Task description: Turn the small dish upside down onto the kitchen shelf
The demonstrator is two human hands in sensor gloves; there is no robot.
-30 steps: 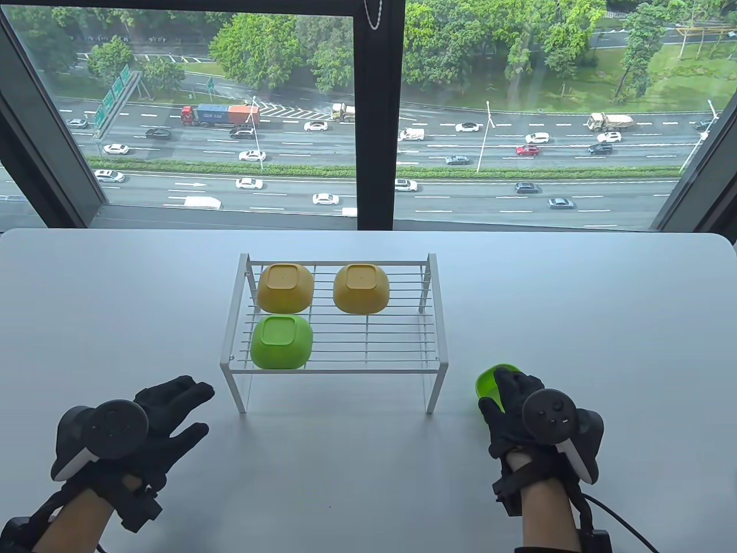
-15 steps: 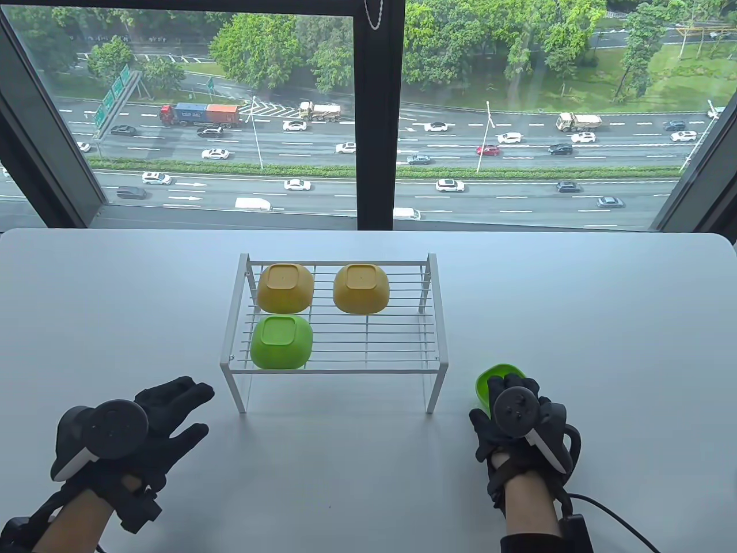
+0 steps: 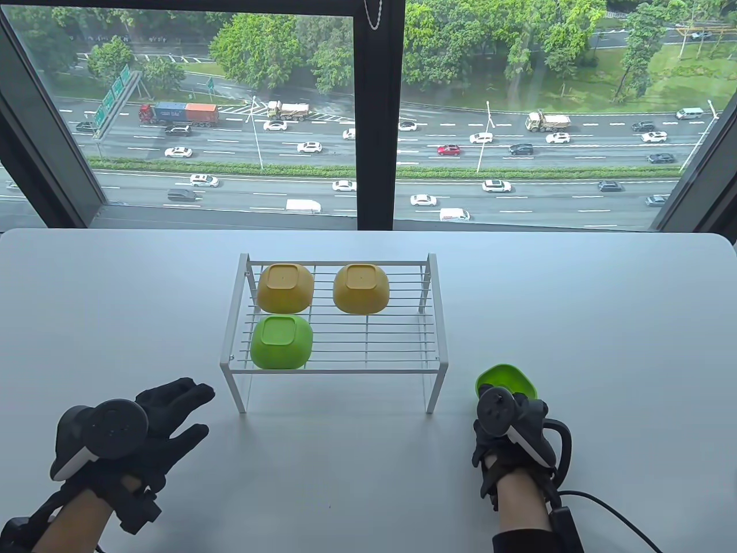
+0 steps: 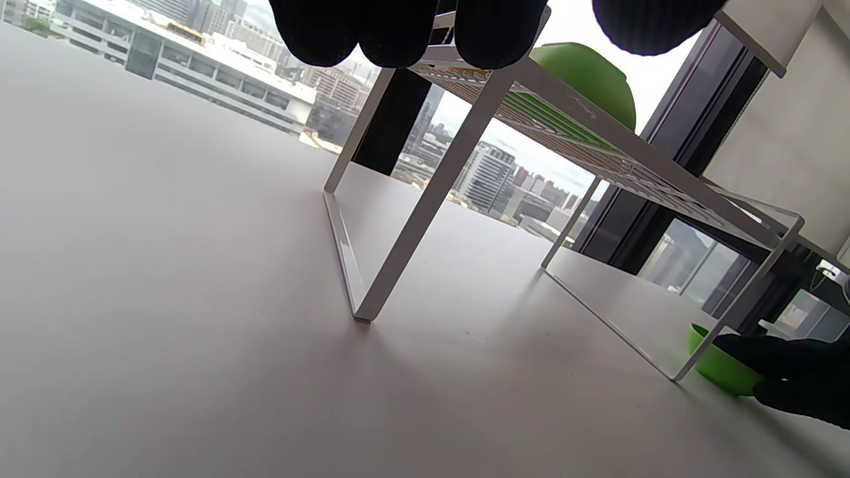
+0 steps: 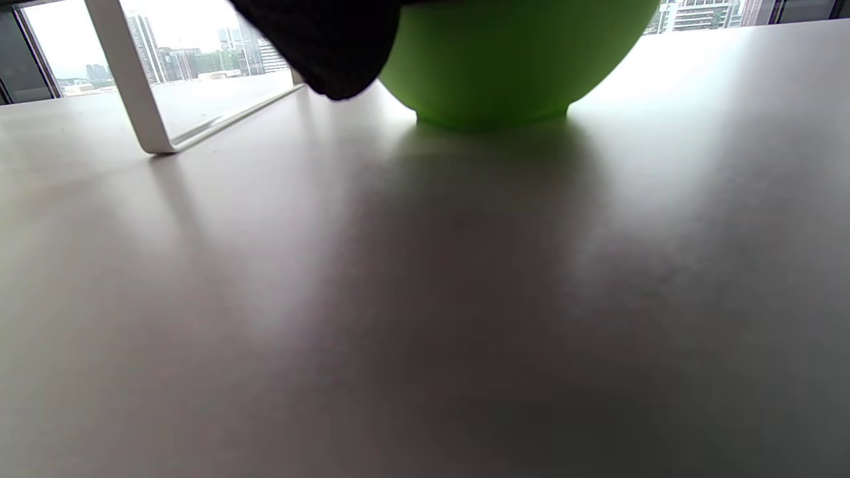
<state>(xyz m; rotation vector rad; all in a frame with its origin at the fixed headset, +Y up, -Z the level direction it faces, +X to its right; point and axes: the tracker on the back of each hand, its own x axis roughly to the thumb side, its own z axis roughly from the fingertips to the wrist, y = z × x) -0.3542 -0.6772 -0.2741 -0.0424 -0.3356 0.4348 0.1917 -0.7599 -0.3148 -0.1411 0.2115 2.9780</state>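
Black-gloved, the left hand lay flat near the table's front edge, fingers spread, holding nothing. The white wire shelf at the centre carried two yellow dishes and one green dish, all upside down. Right of it, the upright green small dish stood on the table, its near rim gripped by the right hand.

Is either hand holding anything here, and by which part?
The right hand is on the near rim of the green dish, which sits upright on the table; whether it grips cannot be told. The left hand holds nothing.
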